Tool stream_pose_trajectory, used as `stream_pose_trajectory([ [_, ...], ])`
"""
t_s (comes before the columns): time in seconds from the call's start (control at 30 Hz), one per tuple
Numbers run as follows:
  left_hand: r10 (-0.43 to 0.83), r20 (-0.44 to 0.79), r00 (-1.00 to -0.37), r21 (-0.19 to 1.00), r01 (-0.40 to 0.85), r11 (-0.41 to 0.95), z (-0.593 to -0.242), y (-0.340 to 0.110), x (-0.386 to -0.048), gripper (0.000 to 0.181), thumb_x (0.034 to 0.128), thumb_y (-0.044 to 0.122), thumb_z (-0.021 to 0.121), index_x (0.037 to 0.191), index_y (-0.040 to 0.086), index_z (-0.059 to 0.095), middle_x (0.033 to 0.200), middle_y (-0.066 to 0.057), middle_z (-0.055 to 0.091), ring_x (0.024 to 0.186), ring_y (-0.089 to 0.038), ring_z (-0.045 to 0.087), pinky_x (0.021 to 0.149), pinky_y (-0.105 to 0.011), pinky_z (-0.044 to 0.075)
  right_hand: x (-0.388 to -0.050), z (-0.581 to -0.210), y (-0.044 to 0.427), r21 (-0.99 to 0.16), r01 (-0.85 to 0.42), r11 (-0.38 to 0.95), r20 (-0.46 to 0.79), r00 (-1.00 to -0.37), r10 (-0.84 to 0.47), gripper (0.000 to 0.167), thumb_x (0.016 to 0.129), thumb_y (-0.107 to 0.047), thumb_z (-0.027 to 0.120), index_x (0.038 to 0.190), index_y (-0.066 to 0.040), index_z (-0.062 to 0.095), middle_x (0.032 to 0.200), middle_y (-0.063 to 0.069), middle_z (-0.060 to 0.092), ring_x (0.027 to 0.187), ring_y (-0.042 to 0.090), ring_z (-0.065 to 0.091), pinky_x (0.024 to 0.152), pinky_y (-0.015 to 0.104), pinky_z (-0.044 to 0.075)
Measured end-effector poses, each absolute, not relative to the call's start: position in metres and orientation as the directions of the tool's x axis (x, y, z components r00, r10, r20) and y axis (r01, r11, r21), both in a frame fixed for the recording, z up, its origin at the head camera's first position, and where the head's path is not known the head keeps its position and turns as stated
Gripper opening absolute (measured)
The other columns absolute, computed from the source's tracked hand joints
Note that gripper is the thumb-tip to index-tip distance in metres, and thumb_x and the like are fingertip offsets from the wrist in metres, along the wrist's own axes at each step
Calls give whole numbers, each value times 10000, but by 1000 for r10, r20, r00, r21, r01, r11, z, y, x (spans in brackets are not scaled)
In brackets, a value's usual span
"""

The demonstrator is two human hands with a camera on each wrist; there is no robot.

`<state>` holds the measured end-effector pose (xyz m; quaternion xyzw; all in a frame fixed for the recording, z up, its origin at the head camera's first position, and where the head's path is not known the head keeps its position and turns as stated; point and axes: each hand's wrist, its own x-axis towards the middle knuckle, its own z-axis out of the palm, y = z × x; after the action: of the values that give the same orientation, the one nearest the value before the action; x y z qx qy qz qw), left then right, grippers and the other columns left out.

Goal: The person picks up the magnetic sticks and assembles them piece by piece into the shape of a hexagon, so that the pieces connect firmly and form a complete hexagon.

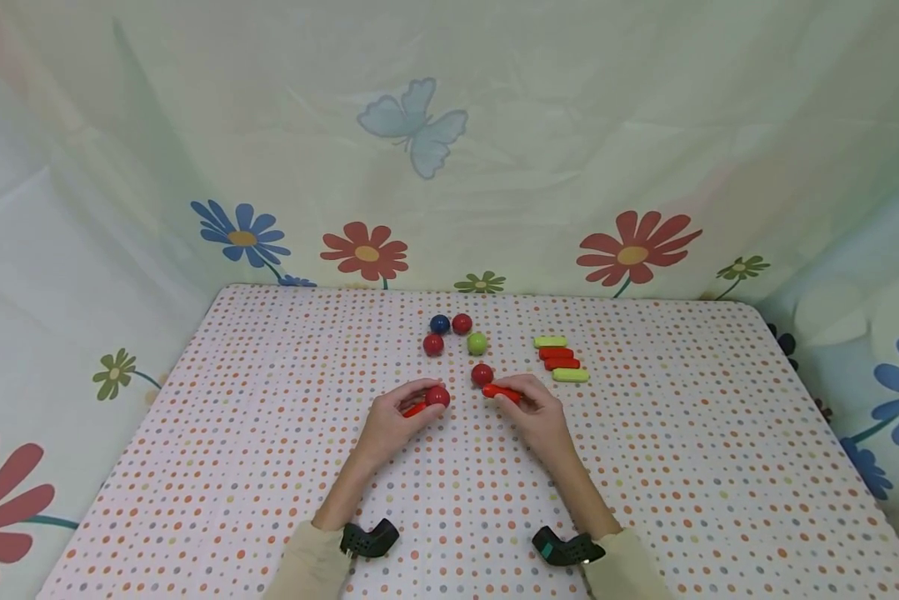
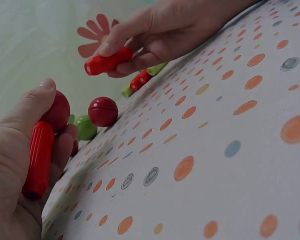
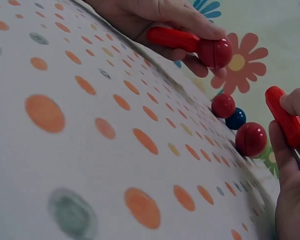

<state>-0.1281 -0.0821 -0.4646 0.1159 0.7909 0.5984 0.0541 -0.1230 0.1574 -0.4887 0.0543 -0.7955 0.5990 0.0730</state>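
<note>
Spotted desk (image 1: pixel 269 483) before a flowered cloth (image 1: pixel 524 125)

Person's left hand (image 1: pixel 398 421) holds a red ball (image 1: pixel 437 397) together with a red stick (image 2: pixel 39 160), above the near middle of the desk. In the head view the hand covers much of this stick; the right wrist view shows it longer, with one end meeting the ball. Whether they are joined, I cannot tell. This grip is curled around both.

Right hand (image 1: pixel 539 417) pinches a second red stick (image 1: pixel 501 392) between thumb and fingers, the grip being only as wide as the stick. From the head view, this stick seems to touch a loose red ball (image 1: pixel 482 375) on the desk, but both wrist views show a gap.

Farther back are a blue ball (image 1: pixel 439 324), another red ball (image 1: pixel 461 323), one more red ball (image 1: pixel 433 344) and a green ball (image 1: pixel 476 343). The left wrist view shows the green one, the right wrist view the blue one. To the right lies a row of four sticks (image 1: pixel 556 353), red between yellow-green. Only the head view shows the printed butterfly (image 1: pixel 415 125).
</note>
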Motion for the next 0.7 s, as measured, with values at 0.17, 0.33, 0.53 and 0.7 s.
stream_pose_trajectory([
  [0.17, 247, 73, -966, 956, 139, 259, -462, -81, -127, 362, 866, 170, 729, 1221, 150, 662, 1224, -54, 680, 1100, -205, 645, 866, -145, 510, -121, -490, 148, -956, -155, 249, 152, -988, -32, 242, 888, -154, 702, 1128, -123, 698, 1156, 54, 612, 1037, 30, 530, 844, 76, 476],
  [0.33, 240, 80, -968, 953, 145, 268, -462, -83, -127, 364, 860, 169, 735, 1217, 157, 665, 1223, -51, 683, 1091, -199, 649, 865, -160, 517, -116, -480, 137, -953, -177, 247, 166, -984, -65, 231, 882, -59, 688, 1112, -41, 694, 1150, 127, 613, 1015, 30, 542, 833, 85, 485],
  [0.53, 235, 60, -970, 952, 126, 277, -467, -85, -127, 363, 856, 190, 741, 1211, 180, 669, 1198, -34, 690, 1059, -166, 652, 843, -163, 521, -107, -457, 129, -938, -222, 266, 206, -974, -90, 242, 884, -47, 680, 1114, 26, 681, 1127, 145, 620, 994, 10, 542, 825, 94, 485],
  [0.7, 261, 81, -962, 952, 153, 267, -475, -85, -133, 370, 858, 224, 741, 1220, 193, 666, 1191, -21, 691, 1055, -153, 647, 841, -166, 524, -107, -456, 130, -932, -232, 277, 214, -972, -94, 252, 887, -58, 679, 1122, 34, 676, 1129, 143, 626, 989, 3, 539, 815, 99, 482],
])
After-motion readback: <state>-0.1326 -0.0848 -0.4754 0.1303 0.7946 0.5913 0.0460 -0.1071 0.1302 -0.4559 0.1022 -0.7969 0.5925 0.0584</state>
